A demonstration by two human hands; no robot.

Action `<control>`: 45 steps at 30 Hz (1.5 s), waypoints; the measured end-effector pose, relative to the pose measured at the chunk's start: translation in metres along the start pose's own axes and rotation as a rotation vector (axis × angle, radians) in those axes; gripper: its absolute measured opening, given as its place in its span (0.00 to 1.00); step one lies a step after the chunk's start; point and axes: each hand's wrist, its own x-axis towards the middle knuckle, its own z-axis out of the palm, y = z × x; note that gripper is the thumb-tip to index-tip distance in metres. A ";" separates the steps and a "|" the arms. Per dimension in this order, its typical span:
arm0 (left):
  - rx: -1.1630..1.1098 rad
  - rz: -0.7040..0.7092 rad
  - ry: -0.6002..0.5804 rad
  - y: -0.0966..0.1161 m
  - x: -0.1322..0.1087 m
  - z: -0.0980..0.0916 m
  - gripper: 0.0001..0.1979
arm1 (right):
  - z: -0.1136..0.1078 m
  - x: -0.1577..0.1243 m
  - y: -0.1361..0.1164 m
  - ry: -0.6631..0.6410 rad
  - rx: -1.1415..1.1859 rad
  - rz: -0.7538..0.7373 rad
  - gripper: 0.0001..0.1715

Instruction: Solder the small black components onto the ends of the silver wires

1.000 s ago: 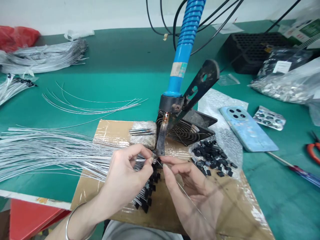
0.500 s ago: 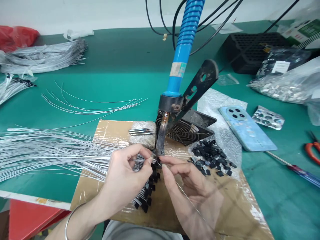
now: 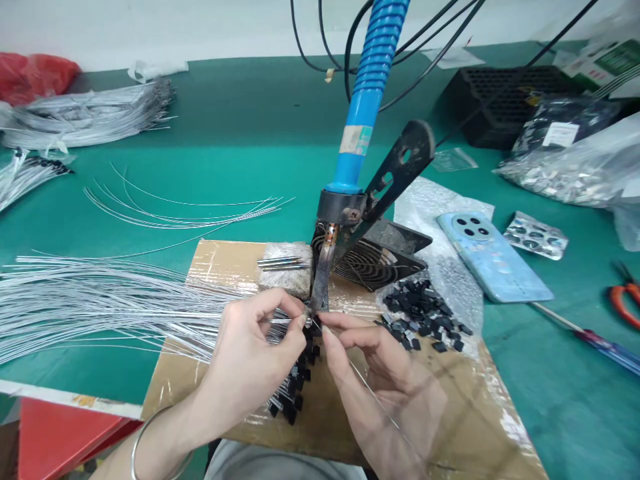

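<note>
A blue-handled soldering iron (image 3: 353, 153) hangs in a black bracket, its dark metal tip pointing down between my hands. My left hand (image 3: 265, 347) pinches something small right at the tip, too hidden to name. Thumb and index finger of my right hand (image 3: 370, 373) are closed on a thin wire (image 3: 367, 385), which runs down across the palm. Below the fingers lie wires with black ends (image 3: 291, 400) on the cardboard (image 3: 350, 427). Long grey wires (image 3: 125, 300) stretch out to the left of my left hand.
Behind the tip stands a black fan (image 3: 375, 260). Loose black pieces (image 3: 425, 307) lie on the right, near a blue phone (image 3: 493, 257), a screwdriver (image 3: 600, 343) and orange-handled pliers (image 3: 623, 300). A block with short rods (image 3: 284, 280) is behind my left hand.
My right fingertips have shifted very slightly left, towards the tip. Both hands keep their pinches, and the rest looks the same.
</note>
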 end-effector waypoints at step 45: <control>0.032 -0.011 -0.005 -0.008 0.003 -0.001 0.05 | 0.004 -0.001 0.010 0.028 0.062 0.030 0.08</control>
